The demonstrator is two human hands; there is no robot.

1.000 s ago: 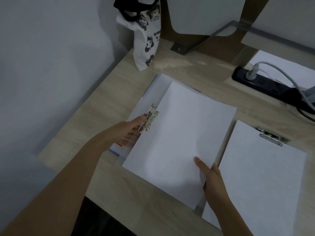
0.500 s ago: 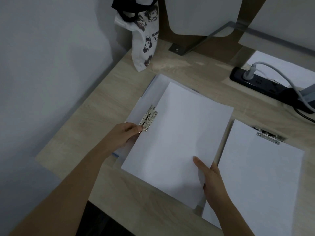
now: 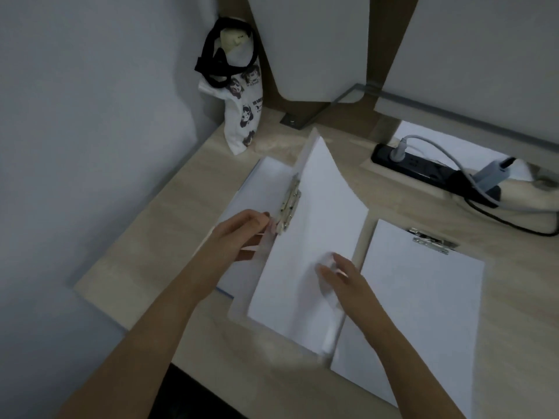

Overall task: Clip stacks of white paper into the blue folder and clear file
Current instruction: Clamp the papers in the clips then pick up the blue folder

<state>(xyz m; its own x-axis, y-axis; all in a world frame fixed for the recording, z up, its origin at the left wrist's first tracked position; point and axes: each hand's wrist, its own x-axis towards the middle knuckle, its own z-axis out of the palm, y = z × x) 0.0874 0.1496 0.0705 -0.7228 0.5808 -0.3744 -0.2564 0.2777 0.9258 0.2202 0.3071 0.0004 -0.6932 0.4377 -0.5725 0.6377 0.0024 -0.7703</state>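
White paper half-seated in blue folder, clip still up

White paper stack (image 3: pixel 314 237) lies on the open blue folder (image 3: pixel 225 293), centre of the counter (image 3: pixel 145 261); its far end bows upward. Left hand (image 3: pixel 242 234) is at the near end of the metal clip (image 3: pixel 289 204); grip looks pinched on the lever, but blur keeps me from telling for sure. Right hand (image 3: pixel 344 276) rests on the stack's right edge, fingers spread, pinching nothing.

Handling: stack is light, floppy, and the sheets slide on each other, so fanning is likely. Press flat near the clipped edge and square it before the clip comes down. Clip looks stiff and springy; take it by the lever end.

Second stack (image 3: pixel 417 303) sits right, already under its own clip (image 3: pixel 432 241).
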